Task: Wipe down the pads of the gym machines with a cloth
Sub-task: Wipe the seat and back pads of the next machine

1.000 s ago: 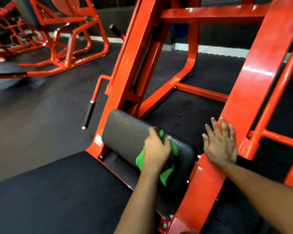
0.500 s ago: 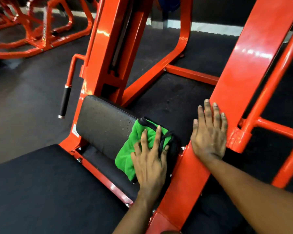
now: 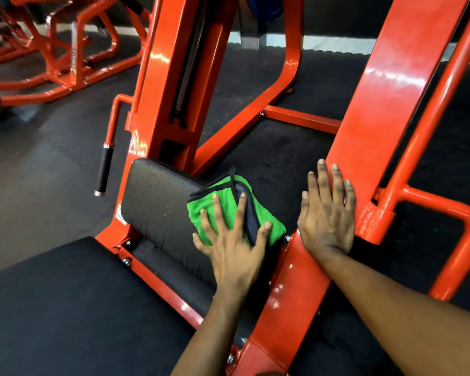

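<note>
Since half a second back the left hand (image 3: pixel 234 253) has spread its fingers wider over the green cloth (image 3: pixel 224 189), and a second ago it was curled over the pad's top edge rather than lying flat.

That cloth sits directly under the flat palm, pressed to the right end of the black pad (image 3: pixel 155 202), with its dark-edged corner poking out past the fingertips. Nothing is pinched. The straight fingers simply pin the fabric down, which looks like the best way to push a broad patch of it across the vinyl (a bunched grip would clean only a thin stripe).

To the left of that press, most of the pad is uncovered and looks speckled, so I judge the wiping of this pad has a good way to go, likely with strokes leftward.

Just to the right of the press, the right hand (image 3: pixel 327 221) lies flat and relaxed on the orange beam (image 3: pixel 377 104), holding nothing; it seems to be bracing the lean.

Below and left of the grip lies a larger black cushion (image 3: pixel 65 308). Further left, a black-sleeved handle (image 3: pixel 105 169) hangs down.
</note>
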`<state>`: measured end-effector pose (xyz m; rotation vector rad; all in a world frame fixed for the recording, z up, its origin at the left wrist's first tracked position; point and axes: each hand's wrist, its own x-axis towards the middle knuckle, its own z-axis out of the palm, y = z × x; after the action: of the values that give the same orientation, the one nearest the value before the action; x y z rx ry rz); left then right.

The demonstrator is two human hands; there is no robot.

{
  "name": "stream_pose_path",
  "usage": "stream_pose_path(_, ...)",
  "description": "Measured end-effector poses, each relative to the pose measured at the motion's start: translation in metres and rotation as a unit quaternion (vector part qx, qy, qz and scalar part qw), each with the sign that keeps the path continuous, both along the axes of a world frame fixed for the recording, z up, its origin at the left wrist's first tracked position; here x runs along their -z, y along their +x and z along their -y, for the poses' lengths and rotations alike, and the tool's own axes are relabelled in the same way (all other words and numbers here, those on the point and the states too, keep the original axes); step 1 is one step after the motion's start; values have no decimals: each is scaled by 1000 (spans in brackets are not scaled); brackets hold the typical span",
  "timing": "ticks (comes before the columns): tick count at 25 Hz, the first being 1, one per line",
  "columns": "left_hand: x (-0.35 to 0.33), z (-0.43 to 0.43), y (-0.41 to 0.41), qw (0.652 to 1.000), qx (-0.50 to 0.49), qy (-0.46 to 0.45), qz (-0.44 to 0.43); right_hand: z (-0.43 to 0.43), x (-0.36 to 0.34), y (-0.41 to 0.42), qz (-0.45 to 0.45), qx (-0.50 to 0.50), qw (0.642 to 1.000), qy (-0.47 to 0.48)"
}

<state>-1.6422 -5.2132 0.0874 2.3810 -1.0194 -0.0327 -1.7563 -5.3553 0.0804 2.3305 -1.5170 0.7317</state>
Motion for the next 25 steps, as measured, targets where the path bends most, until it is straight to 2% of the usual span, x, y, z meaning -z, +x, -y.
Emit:
stream_pose_path(3, 2, 31, 11, 1000, -17, 16, -21, 0, 1, 0, -4, -2, 1000, 1)
stream_pose_path(6, 4, 52, 16, 997, -76, 4, -28, 0, 2, 0, -16, -1, 1000, -5)
stream_pose_path(11, 17, 31, -28, 988, -108, -111, -23, -1, 0, 1, -18, 1, 1000, -8)
stream_pose_path(16, 33, 10, -70, 986, -108, -109, -63, -1, -1, 1, -12, -2, 1000, -2)
stream_pose_path(18, 30, 20, -40, 988, -106, -98, -63, -1, 0, 0, -12, -4, 1000, -2)
stream_pose_path(20, 22, 39, 22, 991, -109, -70, -39, 1, 1, 0, -11, -2, 1000, -4)
stream_pose_path(23, 3, 58, 105, 989, -131, -28, -63, 0, 0, 0, -8, -1, 1000, -4)
stream_pose_path(25, 1, 59, 109, 984, -155, -38, -74, -1, -1, 1, -7, 2, 1000, -5)
